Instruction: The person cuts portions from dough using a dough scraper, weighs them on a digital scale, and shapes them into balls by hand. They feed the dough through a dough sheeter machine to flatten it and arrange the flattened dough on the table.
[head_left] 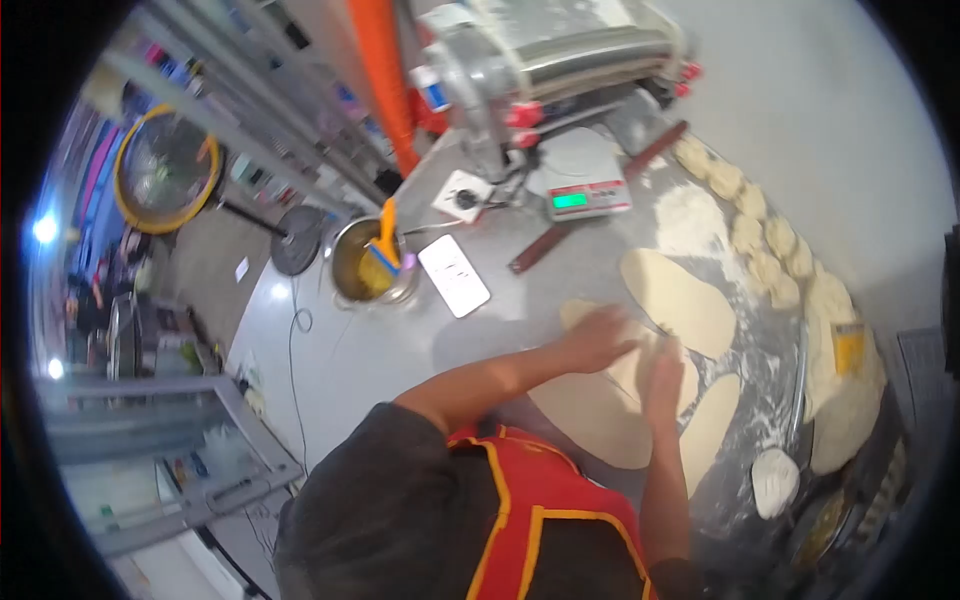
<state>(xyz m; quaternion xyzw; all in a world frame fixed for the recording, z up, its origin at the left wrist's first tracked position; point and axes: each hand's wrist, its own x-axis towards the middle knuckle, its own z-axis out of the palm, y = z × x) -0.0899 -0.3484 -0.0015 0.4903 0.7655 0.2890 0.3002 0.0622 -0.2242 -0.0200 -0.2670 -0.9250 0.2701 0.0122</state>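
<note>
Several thin, flat dough sheets lie on the metal worktop in front of me. My left hand is laid palm down over a dough sheet, its fingers stretched out and a little blurred. Beside it, my right hand rests on the same sheet's right part, fingers extended and pointing away from me. Just beyond the hands is an oval dough sheet. A larger sheet spreads below the left forearm, and a narrow one lies right of the right wrist.
A digital scale and a dough roller machine stand at the back. Left are a phone and a metal pot with an orange-handled brush. Dough balls, flour and a big dough mass lie right.
</note>
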